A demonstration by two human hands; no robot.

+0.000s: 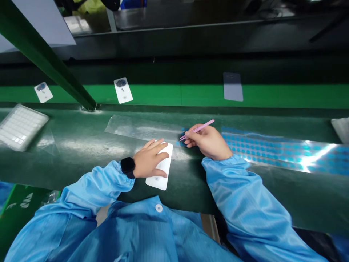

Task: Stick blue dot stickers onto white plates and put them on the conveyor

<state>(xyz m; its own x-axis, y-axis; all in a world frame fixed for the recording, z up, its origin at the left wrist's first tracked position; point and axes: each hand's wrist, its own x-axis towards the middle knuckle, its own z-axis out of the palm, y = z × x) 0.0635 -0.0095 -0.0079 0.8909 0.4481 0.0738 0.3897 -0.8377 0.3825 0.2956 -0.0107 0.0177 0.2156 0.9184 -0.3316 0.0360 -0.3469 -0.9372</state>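
My left hand [149, 160] lies with its fingers spread over a white rectangular panel [160, 182] on the green bench, hiding much of its upper face. In my right hand [208, 141] is a pair of pink tweezers [203, 126], pinched between thumb and fingers. The tips point down and left, at the edge of a clear film strip. That strip [253, 149] carries rows of blue round stickers to the right of my hand. Its bare clear part [136, 126] stretches left behind the panel. Whether the tips grip a sticker I cannot tell.
Beyond the bench, a green belt carries two white panels with dark discs, one left [43, 92] and one nearer the middle [124, 95], and a greyish panel [233, 91]. A gridded clear tray [21, 125] sits at left. A green post [54, 62] slants down to the bench.
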